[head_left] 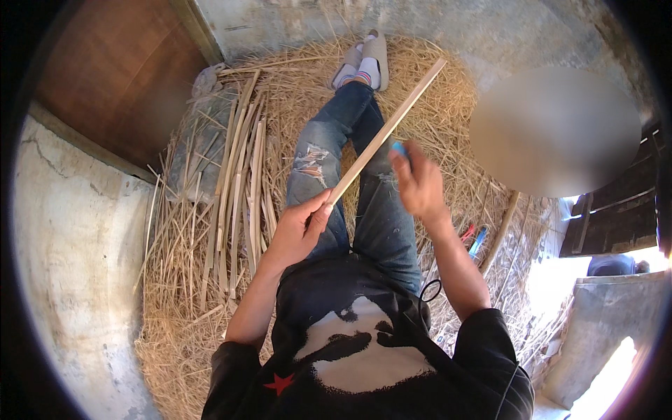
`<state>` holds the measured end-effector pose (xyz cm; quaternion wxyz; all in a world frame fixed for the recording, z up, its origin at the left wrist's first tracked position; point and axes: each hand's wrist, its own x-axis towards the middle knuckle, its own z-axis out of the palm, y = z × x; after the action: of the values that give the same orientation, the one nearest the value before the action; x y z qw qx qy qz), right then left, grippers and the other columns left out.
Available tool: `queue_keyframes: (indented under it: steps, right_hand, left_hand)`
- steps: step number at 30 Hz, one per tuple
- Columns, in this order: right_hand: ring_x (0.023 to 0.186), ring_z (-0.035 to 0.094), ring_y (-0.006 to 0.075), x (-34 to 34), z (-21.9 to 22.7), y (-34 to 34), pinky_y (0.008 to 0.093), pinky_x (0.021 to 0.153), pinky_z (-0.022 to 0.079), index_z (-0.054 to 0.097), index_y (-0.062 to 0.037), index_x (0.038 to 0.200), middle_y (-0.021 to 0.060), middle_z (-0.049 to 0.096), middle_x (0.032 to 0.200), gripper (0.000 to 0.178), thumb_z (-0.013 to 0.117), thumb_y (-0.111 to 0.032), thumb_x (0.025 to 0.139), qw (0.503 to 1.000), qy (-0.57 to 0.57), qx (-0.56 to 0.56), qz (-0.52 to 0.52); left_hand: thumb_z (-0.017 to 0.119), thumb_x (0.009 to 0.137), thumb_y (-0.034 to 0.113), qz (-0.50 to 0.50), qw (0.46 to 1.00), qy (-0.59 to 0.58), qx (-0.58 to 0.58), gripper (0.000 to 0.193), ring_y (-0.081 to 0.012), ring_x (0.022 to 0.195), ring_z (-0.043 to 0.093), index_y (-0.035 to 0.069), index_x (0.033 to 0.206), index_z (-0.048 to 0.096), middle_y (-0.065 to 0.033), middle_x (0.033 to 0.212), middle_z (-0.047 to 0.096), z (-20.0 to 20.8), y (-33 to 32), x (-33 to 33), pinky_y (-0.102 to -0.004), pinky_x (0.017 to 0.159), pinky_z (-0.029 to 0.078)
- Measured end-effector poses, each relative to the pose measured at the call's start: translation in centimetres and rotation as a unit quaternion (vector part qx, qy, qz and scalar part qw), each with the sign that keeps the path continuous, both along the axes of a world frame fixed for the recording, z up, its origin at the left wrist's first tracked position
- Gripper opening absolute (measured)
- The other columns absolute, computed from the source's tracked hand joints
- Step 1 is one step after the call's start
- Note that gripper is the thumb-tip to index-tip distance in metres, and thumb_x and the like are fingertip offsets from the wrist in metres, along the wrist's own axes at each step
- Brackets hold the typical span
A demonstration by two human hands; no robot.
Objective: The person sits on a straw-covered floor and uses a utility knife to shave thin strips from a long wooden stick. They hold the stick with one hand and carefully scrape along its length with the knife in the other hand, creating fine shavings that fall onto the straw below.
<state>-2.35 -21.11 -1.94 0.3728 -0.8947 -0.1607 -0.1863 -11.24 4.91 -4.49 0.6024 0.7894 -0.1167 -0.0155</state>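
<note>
My left hand (302, 225) is closed around the lower end of a long, pale wooden strip (383, 134). From there the strip slants up and to the right over my legs, its far end in the air. To the right of the strip's middle is my right hand (418, 183), fingers curled around a small blue object (400, 148). Only a bit of its blue end shows past the fingers, so its kind is hidden. I cannot tell whether it touches the strip.
My outstretched legs (385, 203) lie on loose straw (189, 280). Several long strips (234, 182) are piled at the left. A red-handled tool (467, 232), a blue-handled one (478, 240) and a stick (501, 232) lie at the right. Concrete walls (77, 266) stand around.
</note>
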Motion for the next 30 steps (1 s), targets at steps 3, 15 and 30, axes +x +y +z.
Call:
queue_keyframes:
  steps: [3,15,30]
  right_hand:
    - [0.067,0.067,0.0461,-3.2,-0.2,2.5,0.0528,0.057,0.05,0.061,-0.0019,0.107,0.0215,0.067,0.07,0.038,0.062,-0.04,0.1,0.994,0.073,-0.061,0.06]
    - [0.063,0.066,0.0444,-4.7,-1.9,2.8,0.0515,0.054,0.05,0.057,-0.0018,0.098,0.0204,0.063,0.067,0.037,0.064,-0.038,0.099,0.985,0.009,-0.024,0.171]
    - [0.061,0.054,0.0223,11.0,-4.8,-12.0,0.045,0.06,0.043,0.067,-0.0028,0.096,0.0106,0.057,0.067,0.063,0.038,-0.057,0.109,0.957,0.031,0.058,-0.282]
  left_hand:
    - [0.059,0.107,0.017,0.002,1.0,0.003,0.019,0.038,-0.0072,0.066,0.05,0.0,0.142,0.06,-0.0009,0.076,0.058,1.2,-0.4,0.6,-0.0266,0.06,0.045]
    - [0.049,0.112,0.023,-0.017,0.998,0.042,-0.039,0.04,-0.0038,0.06,0.039,-0.003,0.141,0.057,0.0043,0.07,0.044,0.8,-1.7,0.8,-0.0231,0.054,0.033]
    - [0.044,0.113,0.023,-0.104,0.99,0.059,0.073,0.037,-0.0077,0.06,0.038,0.002,0.138,0.061,0.0041,0.066,0.04,-0.2,0.6,-2.4,-0.0263,0.057,0.036]
